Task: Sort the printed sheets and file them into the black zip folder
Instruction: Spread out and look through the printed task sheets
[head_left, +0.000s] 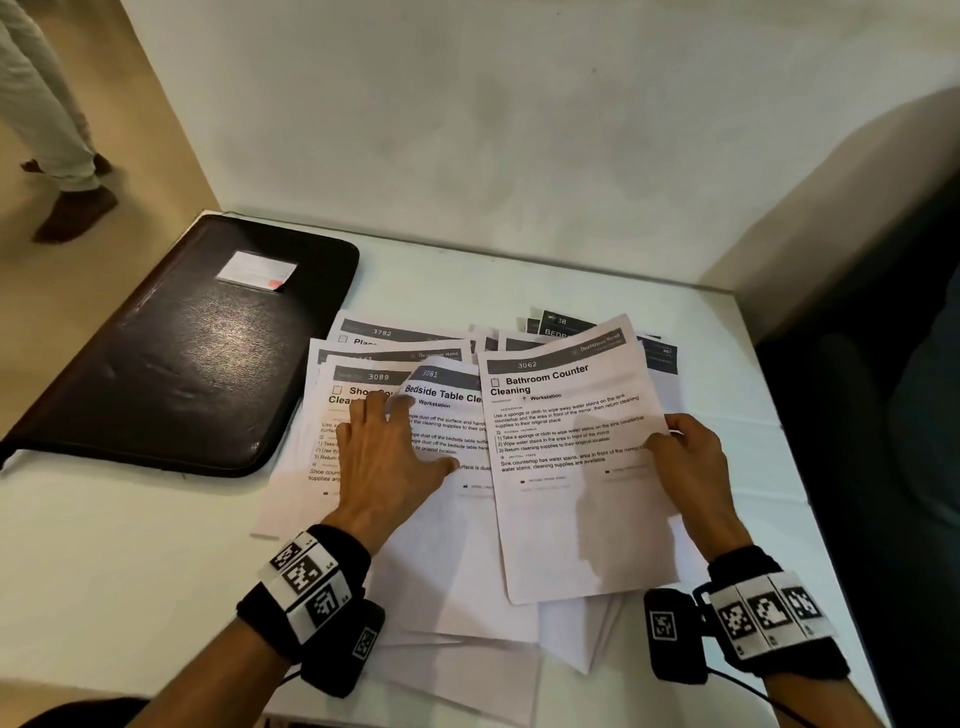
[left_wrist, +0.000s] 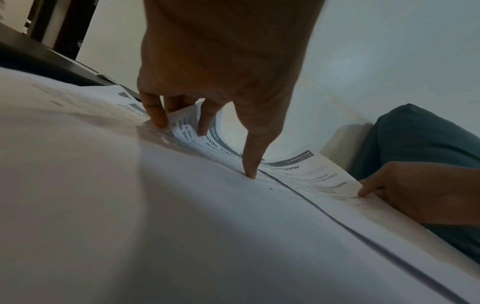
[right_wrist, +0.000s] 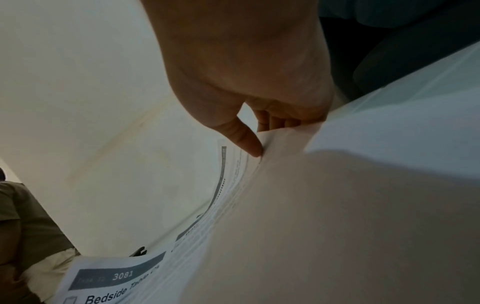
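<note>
The left hand (head_left: 387, 457) lies palm down on the spread of printed sheets (head_left: 452, 561), its thumb pressed flat on the paper and its fingers (left_wrist: 205, 121) curled over the upturned top-left corner of the "Bedside Table" sheet (head_left: 447, 415), numbered 3081, so that the corner is pinched up between them. Just to that hand's left, partly under it, lies sheet 3089 (head_left: 332, 415); beyond the fingertips more sheets fan out, one headed 3782 (head_left: 374, 332).

The right hand (head_left: 693, 462) grips the right edge of the "Bathroom Counter Cleaning" sheet (head_left: 571, 467), numbered 3062: thumb on top, fingers curled beneath the paper. This sheet lies between the two hands, overlapping the Bedside Table sheet. Past it, dark-headed sheets (head_left: 561, 325) poke out from under its top edge.

Well to the left of the left hand, the black zip folder (head_left: 182, 353) lies closed and flat on the white tabletop (head_left: 104, 545), a small label (head_left: 257, 270) on its cover.
</note>
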